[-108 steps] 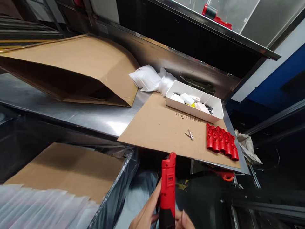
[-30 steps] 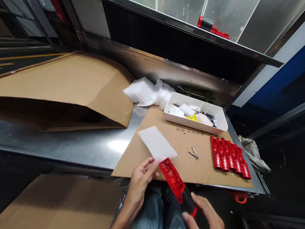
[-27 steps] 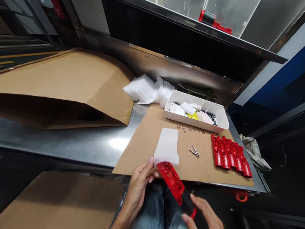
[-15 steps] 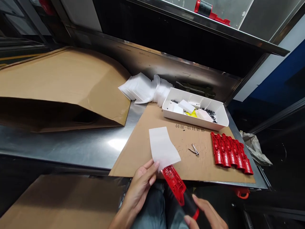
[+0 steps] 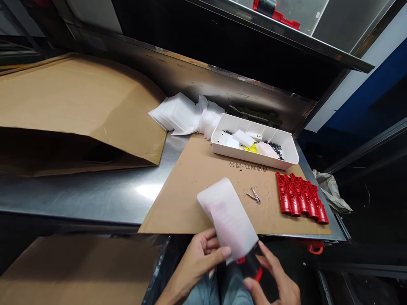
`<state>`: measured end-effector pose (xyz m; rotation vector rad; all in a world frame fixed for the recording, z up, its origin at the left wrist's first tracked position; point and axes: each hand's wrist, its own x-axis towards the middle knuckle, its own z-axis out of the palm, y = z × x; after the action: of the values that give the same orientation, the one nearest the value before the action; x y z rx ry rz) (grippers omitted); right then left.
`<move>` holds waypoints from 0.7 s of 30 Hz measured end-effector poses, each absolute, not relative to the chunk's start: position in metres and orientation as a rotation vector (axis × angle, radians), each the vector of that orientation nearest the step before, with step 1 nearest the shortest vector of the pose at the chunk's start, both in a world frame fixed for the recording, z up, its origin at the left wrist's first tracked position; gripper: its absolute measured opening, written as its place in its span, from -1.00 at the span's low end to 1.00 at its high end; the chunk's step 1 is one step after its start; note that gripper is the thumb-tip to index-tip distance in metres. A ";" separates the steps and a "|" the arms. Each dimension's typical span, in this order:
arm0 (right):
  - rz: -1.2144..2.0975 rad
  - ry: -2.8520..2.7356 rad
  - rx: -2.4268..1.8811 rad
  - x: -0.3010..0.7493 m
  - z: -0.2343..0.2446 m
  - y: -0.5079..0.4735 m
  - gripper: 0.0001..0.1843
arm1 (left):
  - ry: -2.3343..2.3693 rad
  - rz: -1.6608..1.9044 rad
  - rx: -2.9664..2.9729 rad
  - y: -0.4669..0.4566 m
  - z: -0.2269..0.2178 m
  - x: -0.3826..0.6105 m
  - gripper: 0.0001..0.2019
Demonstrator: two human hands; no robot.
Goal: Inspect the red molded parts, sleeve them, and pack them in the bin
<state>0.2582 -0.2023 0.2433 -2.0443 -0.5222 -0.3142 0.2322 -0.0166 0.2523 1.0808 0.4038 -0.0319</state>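
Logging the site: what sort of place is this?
Probably an assembly or packing station: a row of red plastic housings on a cardboard sheet, laid on a stainless steel workbench, plus a white parts tray.

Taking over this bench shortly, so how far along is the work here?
Looks done: one red-and-black tool sits on the shelf above. In hand: the left hand and right hand hold a white plastic bag over a second tool. Left: red housings lie bare on the cardboard sheet, near stacked white bags.
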 end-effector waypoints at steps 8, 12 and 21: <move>-0.147 -0.416 -2.030 0.252 0.259 -0.200 -0.30 | 0.634 0.123 0.849 -0.020 0.260 0.217 -0.38; -0.219 -0.465 -2.060 0.250 0.266 -0.194 -0.30 | 0.712 0.155 0.481 -0.035 0.270 0.218 -0.38; -0.159 -0.670 -2.218 0.265 0.296 -0.204 -0.27 | 0.633 0.033 0.315 -0.065 0.268 0.202 -0.65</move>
<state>0.2649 -0.2037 0.2956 -2.2175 -0.6704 -0.1589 0.2018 -0.0647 0.2681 0.3151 0.6325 0.0330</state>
